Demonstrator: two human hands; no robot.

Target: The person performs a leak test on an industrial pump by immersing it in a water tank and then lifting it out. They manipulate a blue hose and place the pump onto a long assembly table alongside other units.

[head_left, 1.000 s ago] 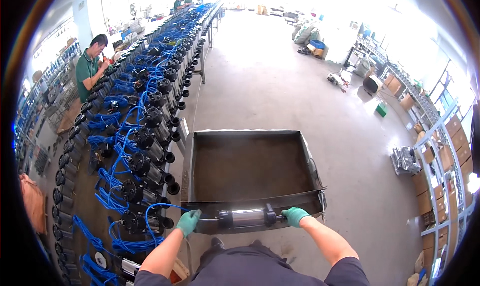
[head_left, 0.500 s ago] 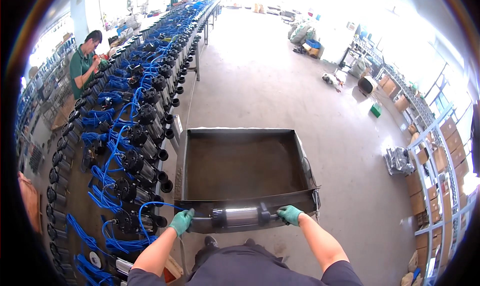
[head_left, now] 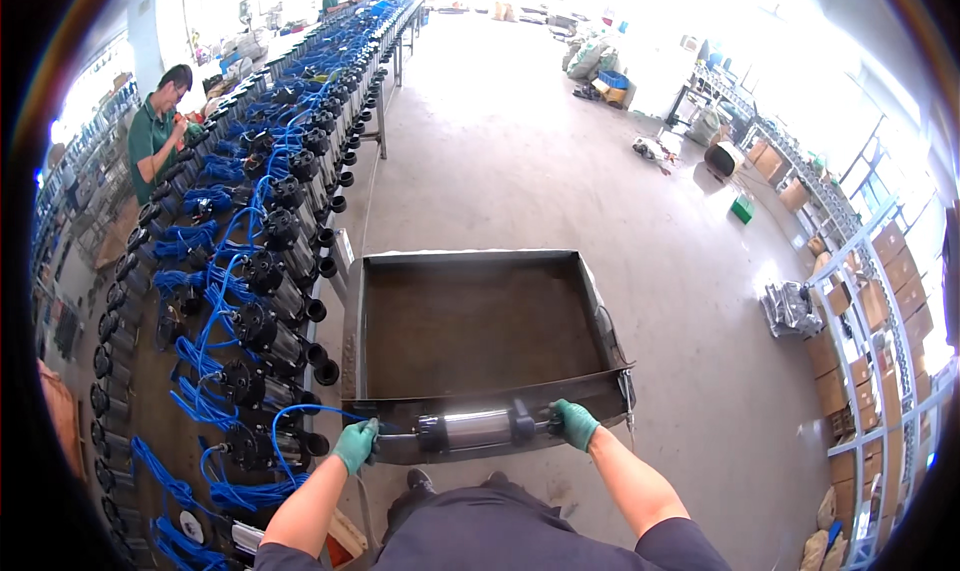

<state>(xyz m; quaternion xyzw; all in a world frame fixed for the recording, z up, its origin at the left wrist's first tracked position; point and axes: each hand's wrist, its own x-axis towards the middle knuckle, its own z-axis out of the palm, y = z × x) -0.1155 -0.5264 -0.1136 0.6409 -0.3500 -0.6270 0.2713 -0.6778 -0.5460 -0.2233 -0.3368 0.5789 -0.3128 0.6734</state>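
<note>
A silver, cylindrical pump (head_left: 477, 429) with black ends lies sideways on the dark front ledge of a water tank (head_left: 480, 389). My left hand (head_left: 356, 445), in a green glove, is closed round a metal rod (head_left: 399, 435) that reaches the pump's left end. At the pump's right end, my gloved right hand (head_left: 575, 424) is closed on a short rod piece, partly hidden by its fingers. A blue cable (head_left: 305, 408) runs from the left toward the ledge near my left hand. Brown, murky liquid shows inside the tank.
On the left, a long bench carries rows of pumps (head_left: 262, 326) with coiled blue cables. A co-worker (head_left: 153, 136) in a green shirt stands across it. Grey shelving (head_left: 868, 371) with cardboard boxes stands at the right. A green bin (head_left: 741, 209) sits on the floor.
The whole view has shifted slightly, so tank and bench appear a little further left. Both hands keep their hold at the pump's two ends; the pump stays on the ledge.
</note>
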